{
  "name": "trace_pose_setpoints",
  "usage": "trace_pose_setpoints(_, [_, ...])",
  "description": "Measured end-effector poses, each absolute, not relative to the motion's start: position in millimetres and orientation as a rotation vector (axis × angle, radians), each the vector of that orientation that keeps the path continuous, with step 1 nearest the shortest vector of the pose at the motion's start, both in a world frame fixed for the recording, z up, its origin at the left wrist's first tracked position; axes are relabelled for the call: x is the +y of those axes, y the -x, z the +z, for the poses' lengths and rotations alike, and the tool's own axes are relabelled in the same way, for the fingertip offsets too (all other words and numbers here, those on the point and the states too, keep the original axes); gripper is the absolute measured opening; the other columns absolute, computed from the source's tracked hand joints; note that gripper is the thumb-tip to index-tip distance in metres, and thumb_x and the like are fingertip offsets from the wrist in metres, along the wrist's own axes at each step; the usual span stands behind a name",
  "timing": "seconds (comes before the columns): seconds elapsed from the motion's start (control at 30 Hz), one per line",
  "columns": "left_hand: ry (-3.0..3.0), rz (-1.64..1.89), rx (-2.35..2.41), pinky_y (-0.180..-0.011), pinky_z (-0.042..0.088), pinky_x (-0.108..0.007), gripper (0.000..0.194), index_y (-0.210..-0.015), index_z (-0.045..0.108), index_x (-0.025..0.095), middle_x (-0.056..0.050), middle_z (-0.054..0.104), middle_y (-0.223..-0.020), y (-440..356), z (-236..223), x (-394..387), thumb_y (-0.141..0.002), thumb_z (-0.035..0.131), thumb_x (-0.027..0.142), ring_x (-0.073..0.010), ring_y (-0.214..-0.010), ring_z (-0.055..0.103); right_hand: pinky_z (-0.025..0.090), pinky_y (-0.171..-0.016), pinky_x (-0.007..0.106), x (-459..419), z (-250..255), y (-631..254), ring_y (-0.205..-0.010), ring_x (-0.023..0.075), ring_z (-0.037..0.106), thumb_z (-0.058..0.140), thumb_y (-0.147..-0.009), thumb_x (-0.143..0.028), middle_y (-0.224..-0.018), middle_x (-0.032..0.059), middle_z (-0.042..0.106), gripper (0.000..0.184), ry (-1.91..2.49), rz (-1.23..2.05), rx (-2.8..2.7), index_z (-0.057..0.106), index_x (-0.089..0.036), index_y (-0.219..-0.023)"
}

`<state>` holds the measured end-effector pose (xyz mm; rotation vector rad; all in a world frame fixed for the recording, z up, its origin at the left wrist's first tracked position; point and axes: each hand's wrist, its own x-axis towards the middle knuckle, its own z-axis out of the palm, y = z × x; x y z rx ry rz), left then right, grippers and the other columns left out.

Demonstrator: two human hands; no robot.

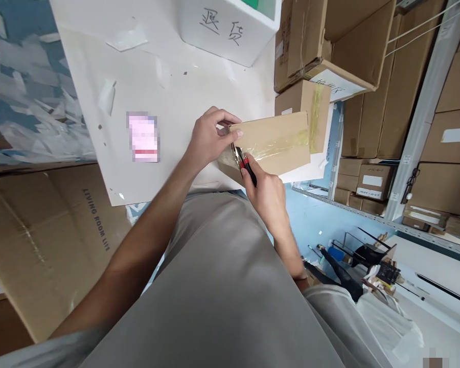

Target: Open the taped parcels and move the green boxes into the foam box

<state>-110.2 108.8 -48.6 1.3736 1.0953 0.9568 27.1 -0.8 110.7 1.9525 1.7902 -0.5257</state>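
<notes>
Taped carton (272, 140): lay at the near edge of the white table (168, 97).
Left hand (211, 135): held the carton's left end, thumb and fingers closed on it.
Right hand (267, 191): was wrapped round the cutter (247, 166) – blade at that same end.
Small box (321, 117): sat just beyond the carton's right end.
White bin (230, 33): stood beyond the carton – handwriting faced it.

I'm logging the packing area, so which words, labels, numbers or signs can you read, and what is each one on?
"退货": handwritten on the white bin.
"LIVING ROOM LIFE": printed on the large cardboard box.
Too blurred or small to read: the white sheet by the open box, the shelf labels and the pixelated pink item.
No text can be made out on the held carton.
</notes>
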Motion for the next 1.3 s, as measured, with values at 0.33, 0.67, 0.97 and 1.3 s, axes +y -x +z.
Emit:
trace_pose_setpoints(0.33, [-1.354,0.982,1.081,-0.101,0.068,-0.04,0.025,-0.117,0.078,0.024,-0.007,0.078,-0.125,109.2,-48.9,107.9,-0.093,0.082,0.03,-0.0271,-0.12,0.075,0.062,-0.091,0.036,-0.6,120.1,-13.0,-0.099,0.0314,0.086,0.041,-0.125,-0.045,-0.115,0.0142,0.091,0.069,-1.899,-0.487,1.708,0.032,-0.022,-0.19])
trace_pose_setpoints(0.67, [-1.348,0.979,1.142,-0.092,0.068,-0.034,0.021,-0.112,0.078,0.025,-0.007,0.08,-0.121,108.6,-42.6,107.2,-0.091,0.084,0.029,-0.0244,-0.115,0.076,0.059,-0.09,0.033,0.2,120.7,-15.0,-0.097,0.0283,0.086,0.039,-0.127,-0.04,-0.114,0.0101,0.09,0.061,-1.967,-0.499,1.694,0.041,-0.027,-0.186])
trace_pose_setpoints(0.97, [-1.377,0.977,1.166,-0.092,0.068,-0.034,0.027,-0.115,0.079,0.025,-0.007,0.08,-0.123,109.8,-41.0,105.3,-0.096,0.086,0.044,-0.0238,-0.113,0.077,0.064,-0.091,0.038,2.9,114.7,-9.8,-0.099,0.0287,0.086,0.045,-0.126,-0.034,-0.114,0.0149,0.089,0.063,-1.933,-0.487,1.665,0.037,-0.025,-0.187])
trace_pose_setpoints(1.3, [-1.37,0.984,1.215,-0.098,0.07,-0.04,0.022,-0.113,0.082,0.024,-0.006,0.081,-0.122,109.8,-43.1,101.3,-0.095,0.083,0.036,-0.0233,-0.11,0.078,0.064,-0.081,0.033,-21.2,120.9,-11.9,-0.094,0.0274,0.088,0.045,-0.123,-0.021,-0.103,0.0149,0.088,0.06,-1.783,-0.516,1.63,0.042,-0.023,-0.182])
